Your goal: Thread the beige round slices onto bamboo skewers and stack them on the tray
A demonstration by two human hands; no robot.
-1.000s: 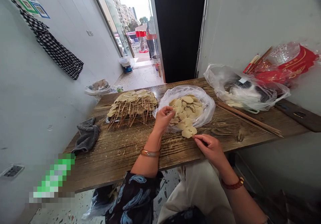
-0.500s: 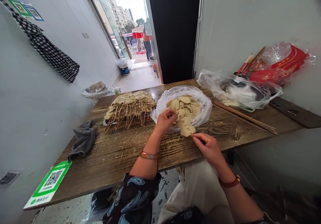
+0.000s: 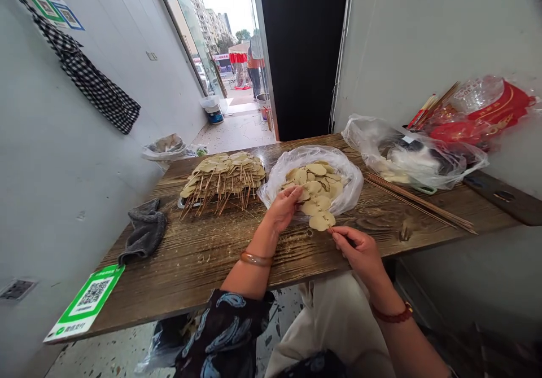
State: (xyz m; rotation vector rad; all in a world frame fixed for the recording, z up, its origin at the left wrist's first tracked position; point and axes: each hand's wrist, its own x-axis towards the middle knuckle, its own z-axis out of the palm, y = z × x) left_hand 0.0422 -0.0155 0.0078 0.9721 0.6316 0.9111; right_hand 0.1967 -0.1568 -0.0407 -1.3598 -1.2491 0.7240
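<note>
My right hand [image 3: 353, 247] is closed, pinching the lower end of a thin wooden skewer. Threaded along that skewer are several flat, pale yellow slices [image 3: 322, 220], which look like potato. My left hand [image 3: 284, 207] is closed on a slice at the skewer's far end, thumb and fingers together. Just beyond both hands lies a clear plastic bag [image 3: 353, 183], spread wide, with many loose slices [image 3: 317, 169] in it. To the left, a stack of filled skewers [image 3: 224, 175] rests on a tray, sticks pointing towards me.
Bare skewers [image 3: 419, 203] lie on the wooden table [image 3: 203, 276] at right, beside another plastic bag [image 3: 423, 158] and a dark board [image 3: 503, 194]. A grey cloth [image 3: 144, 228] and a green QR-code card [image 3: 87, 302] are at left. A doorway stands beyond.
The left hand has turned, its thumb now on top of the slice at the skewer's far end. The right hand keeps its pinch, and the whole view has shifted slightly.
</note>
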